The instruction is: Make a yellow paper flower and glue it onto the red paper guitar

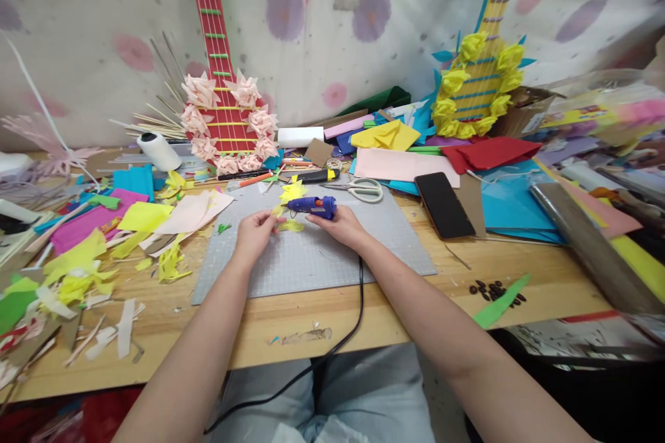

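My right hand (339, 224) is wrapped round a blue hot glue gun (314, 206), its nozzle pointing left. A black cord runs from it down over the table edge. My left hand (256, 232) pinches a small yellow paper piece (279, 210) right at the nozzle tip. Just behind the gun lies a yellow paper flower (293, 190), and another yellow strip (291, 225) rests in front of the nozzle. All this is above a grey cutting mat (312, 270). Scissors (364, 189) and a utility knife (312, 176) lie at the mat's far side.
A red paper guitar (223, 107) with pink flowers and a yellow one (475, 90) stand at the back. Paper scraps (83, 263) cover the left. To the right are a phone (444, 205), coloured sheets (514, 201) and dark beans (493, 291) beside a green strip (503, 302).
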`<state>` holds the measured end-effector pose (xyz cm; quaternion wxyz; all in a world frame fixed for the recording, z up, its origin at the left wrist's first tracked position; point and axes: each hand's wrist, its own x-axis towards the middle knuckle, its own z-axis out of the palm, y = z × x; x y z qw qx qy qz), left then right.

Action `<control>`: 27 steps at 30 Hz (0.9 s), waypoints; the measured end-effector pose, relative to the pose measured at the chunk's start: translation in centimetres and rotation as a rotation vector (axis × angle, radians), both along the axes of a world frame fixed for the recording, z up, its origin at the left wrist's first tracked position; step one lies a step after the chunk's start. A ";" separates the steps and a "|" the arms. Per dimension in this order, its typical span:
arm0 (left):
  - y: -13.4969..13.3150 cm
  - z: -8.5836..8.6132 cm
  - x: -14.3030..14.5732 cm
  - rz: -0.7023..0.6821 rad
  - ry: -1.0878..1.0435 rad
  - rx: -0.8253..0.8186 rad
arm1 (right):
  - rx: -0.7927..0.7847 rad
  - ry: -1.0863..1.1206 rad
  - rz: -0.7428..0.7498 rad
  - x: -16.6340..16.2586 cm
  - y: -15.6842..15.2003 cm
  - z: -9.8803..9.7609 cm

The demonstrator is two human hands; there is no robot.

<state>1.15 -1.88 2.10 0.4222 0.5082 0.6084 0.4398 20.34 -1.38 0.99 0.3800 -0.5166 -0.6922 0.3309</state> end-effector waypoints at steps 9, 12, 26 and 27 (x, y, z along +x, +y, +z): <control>0.5 -0.6 -0.4 0.026 -0.134 0.024 | -0.008 0.197 -0.271 1.9 1.2 -0.2; 0.6 -0.6 -0.6 0.065 -0.185 0.061 | -0.048 0.276 -0.376 2.9 1.8 -0.3; 1.3 1.5 -0.1 -0.017 -0.306 0.126 | -0.118 0.687 -0.358 3.9 2.9 -0.6; 1.5 1.7 -0.1 -0.022 -0.296 0.123 | -0.120 0.681 -0.360 3.9 2.9 -0.6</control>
